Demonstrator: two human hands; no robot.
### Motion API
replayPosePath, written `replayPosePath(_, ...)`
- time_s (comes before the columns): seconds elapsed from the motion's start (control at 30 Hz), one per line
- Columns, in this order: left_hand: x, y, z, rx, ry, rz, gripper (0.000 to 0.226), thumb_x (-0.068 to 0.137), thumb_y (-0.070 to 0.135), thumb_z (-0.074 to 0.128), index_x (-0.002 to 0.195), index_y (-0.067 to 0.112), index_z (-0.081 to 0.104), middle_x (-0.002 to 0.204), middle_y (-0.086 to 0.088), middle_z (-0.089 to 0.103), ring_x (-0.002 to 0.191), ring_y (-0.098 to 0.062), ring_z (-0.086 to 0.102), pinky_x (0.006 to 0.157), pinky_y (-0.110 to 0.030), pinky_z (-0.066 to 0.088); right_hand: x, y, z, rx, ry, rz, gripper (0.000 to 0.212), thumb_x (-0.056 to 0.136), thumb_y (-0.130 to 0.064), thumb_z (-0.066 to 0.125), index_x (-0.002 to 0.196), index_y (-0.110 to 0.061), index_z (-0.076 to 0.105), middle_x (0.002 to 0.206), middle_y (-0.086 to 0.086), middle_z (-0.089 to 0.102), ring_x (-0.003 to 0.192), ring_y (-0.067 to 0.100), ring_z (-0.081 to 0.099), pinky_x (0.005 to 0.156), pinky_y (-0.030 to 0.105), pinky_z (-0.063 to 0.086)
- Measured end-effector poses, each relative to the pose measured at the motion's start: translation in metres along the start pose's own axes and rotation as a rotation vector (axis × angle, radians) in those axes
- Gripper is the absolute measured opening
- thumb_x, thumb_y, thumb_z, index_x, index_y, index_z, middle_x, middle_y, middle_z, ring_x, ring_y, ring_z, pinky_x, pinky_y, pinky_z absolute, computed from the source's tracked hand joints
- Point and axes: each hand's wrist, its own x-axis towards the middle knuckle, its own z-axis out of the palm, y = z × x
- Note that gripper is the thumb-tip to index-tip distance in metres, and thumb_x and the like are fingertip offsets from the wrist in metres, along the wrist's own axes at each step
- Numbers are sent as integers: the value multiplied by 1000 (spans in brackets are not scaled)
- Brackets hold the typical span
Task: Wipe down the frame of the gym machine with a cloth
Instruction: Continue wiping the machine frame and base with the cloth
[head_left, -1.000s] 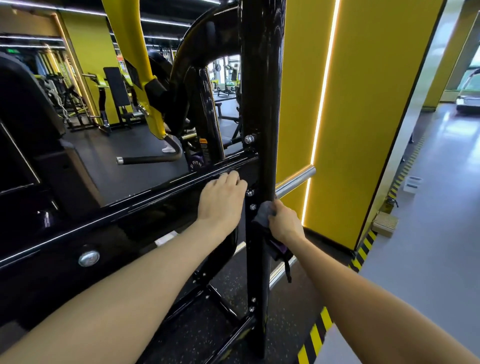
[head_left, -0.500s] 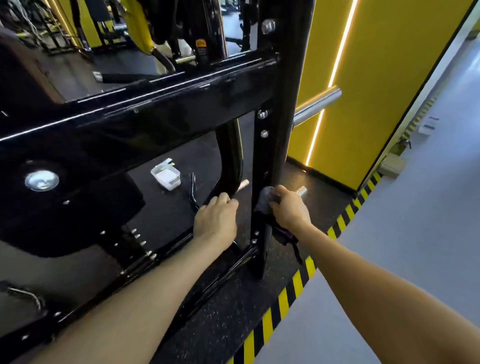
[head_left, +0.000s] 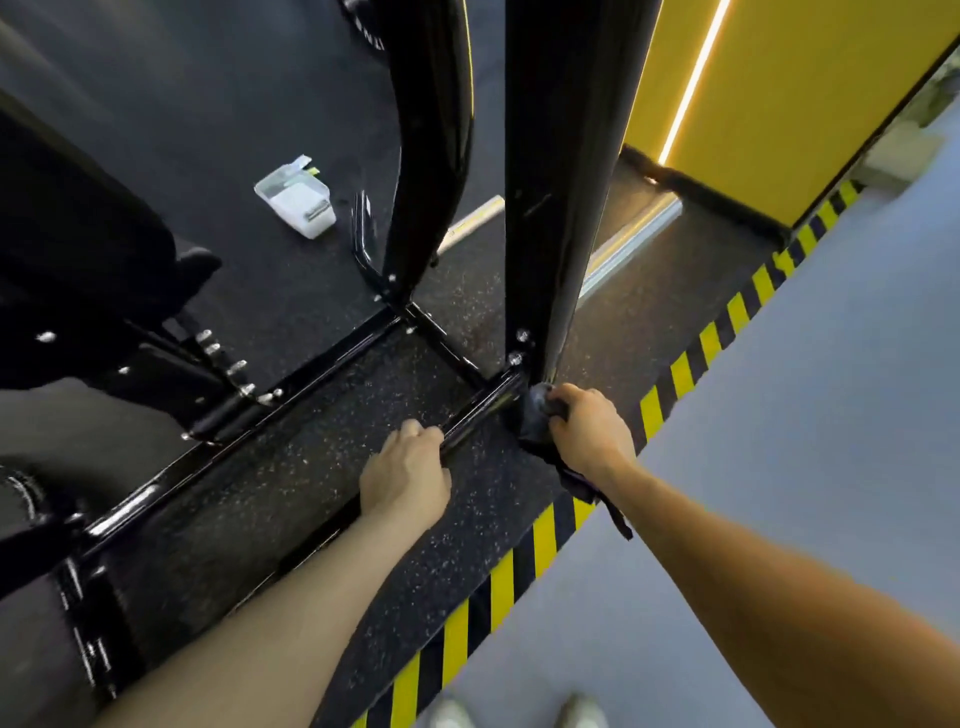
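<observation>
The gym machine's glossy black upright post (head_left: 558, 171) runs down to the floor, where it meets a low black base bar (head_left: 483, 410). My right hand (head_left: 592, 428) grips a dark cloth (head_left: 537, 415) and holds it against the very foot of the post; a loose end of the cloth hangs below my wrist. My left hand (head_left: 408, 475) has its fingers curled over the base bar, a little to the left of the post. A second curved black upright (head_left: 431, 130) stands behind.
A small clear plastic box (head_left: 296, 200) lies on the black speckled rubber mat (head_left: 322, 467). A yellow-and-black hazard stripe (head_left: 670, 384) edges the mat against grey floor. A yellow wall (head_left: 779, 93) stands at the back right. My shoes show at the bottom edge.
My right hand has slid the cloth down the post from mid height to its foot. My left hand dropped from the upper crossbar to the base bar, and my view tilted downward.
</observation>
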Motion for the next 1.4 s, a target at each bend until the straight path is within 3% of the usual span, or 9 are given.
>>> replayPosePath(0.2,58,-12,69,-4,66,21,47,95,32,54,138,22,38,133,0,40,119,-18,43,87,-33,44,53,18,70,21,71,-28,40,94,-12,41,131,-21,53,121,12,49,108,38,53,80,37,42)
replayPosePath(0.43,105,-24,111,5,159,60,51,94,32,55,141,22,35,128,1,39,116,-18,43,88,-32,40,112,5,132,-123,205,-261,34,96,-9,41,127,-19,52,122,13,43,101,38,51,69,36,35)
replayPosePath(0.63,123,-38,127,-11,183,118,48,94,23,56,139,22,39,126,2,44,112,-18,45,82,-32,39,121,26,154,13,324,-88,37,94,-2,40,126,-14,54,115,15,45,89,40,54,65,35,32)
replayPosePath(0.8,125,-36,126,-51,193,82,41,93,15,58,132,20,48,120,0,47,105,-20,48,72,-33,40,109,50,157,241,271,325,28,92,-6,44,115,-5,59,117,19,58,107,38,56,82,37,42)
replayPosePath(0.97,130,-36,131,-47,251,72,39,92,9,59,129,19,51,115,-1,49,98,-20,49,68,-30,37,109,24,160,502,458,93,22,94,-8,45,115,-3,48,117,15,53,104,31,49,73,22,27)
replayPosePath(1.07,131,-35,131,-42,248,59,40,92,7,59,129,20,52,115,-1,50,94,-19,48,69,-31,38,121,21,171,508,442,194,20,92,-5,42,107,-7,55,112,15,57,100,33,53,77,30,34)
replayPosePath(1.17,134,-35,130,-17,256,66,38,91,8,61,126,21,54,113,0,51,86,-17,43,67,-30,38,129,32,180,557,388,265,27,80,4,40,79,-15,59,85,7,63,81,30,57,68,27,38)
replayPosePath(1.27,136,-36,128,7,244,86,36,90,12,64,123,21,54,113,0,51,88,-18,48,67,-30,40,134,36,180,538,261,348,29,79,6,43,78,-15,63,70,0,54,75,25,53,67,26,37)
replayPosePath(1.4,136,-36,126,8,250,99,33,91,11,62,122,19,55,112,0,52,88,-18,50,65,-29,39,130,39,180,436,412,240,19,92,-9,49,95,-5,67,95,17,61,86,31,55,70,28,33)
